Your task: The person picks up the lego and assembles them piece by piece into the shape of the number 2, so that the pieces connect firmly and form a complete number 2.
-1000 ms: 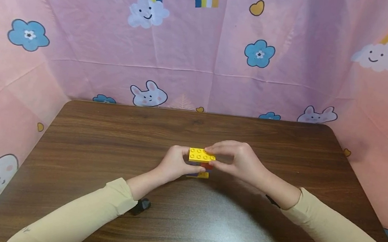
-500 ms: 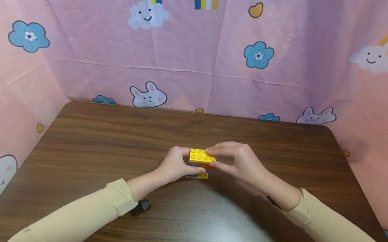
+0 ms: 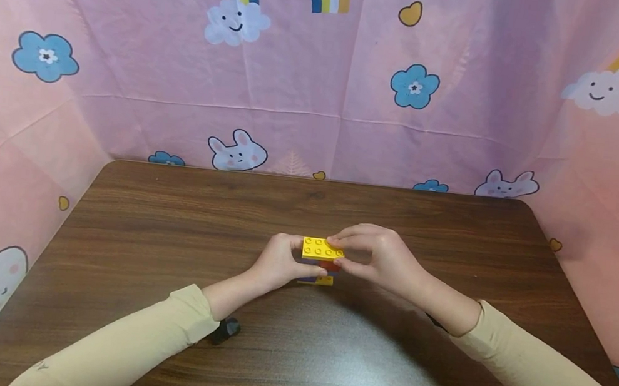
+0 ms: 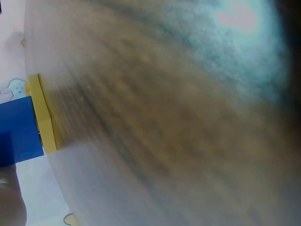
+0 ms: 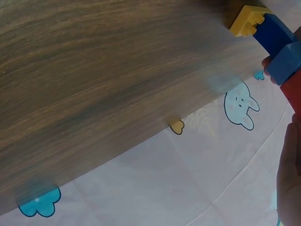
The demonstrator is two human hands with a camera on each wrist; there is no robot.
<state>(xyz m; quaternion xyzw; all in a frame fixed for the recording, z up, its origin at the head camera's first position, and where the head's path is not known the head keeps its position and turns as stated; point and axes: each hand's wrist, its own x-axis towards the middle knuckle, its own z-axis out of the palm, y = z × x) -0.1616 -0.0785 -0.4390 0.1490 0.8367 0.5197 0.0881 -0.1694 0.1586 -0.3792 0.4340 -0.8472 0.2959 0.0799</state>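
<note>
A stack of toy building bricks stands at the middle of the table, with a yellow studded brick [image 3: 317,248] on top. Below it, a red brick [image 5: 294,92], a lighter blue brick [image 5: 285,63] and a darker blue brick [image 5: 274,36] show in the right wrist view. A yellow base brick [image 4: 43,115] is lowest, its studs partly exposed. My left hand [image 3: 276,262] holds the stack from the left, thumb across the front. From the right, my right hand [image 3: 384,259] pinches the top yellow brick between thumb and fingers. Fingers hide parts of the middle bricks.
The dark wooden table [image 3: 183,211] has rounded back corners. A pink patterned cloth [image 3: 320,87] hangs behind it and along both sides. A small black object [image 3: 226,330] shows beside the left cuff.
</note>
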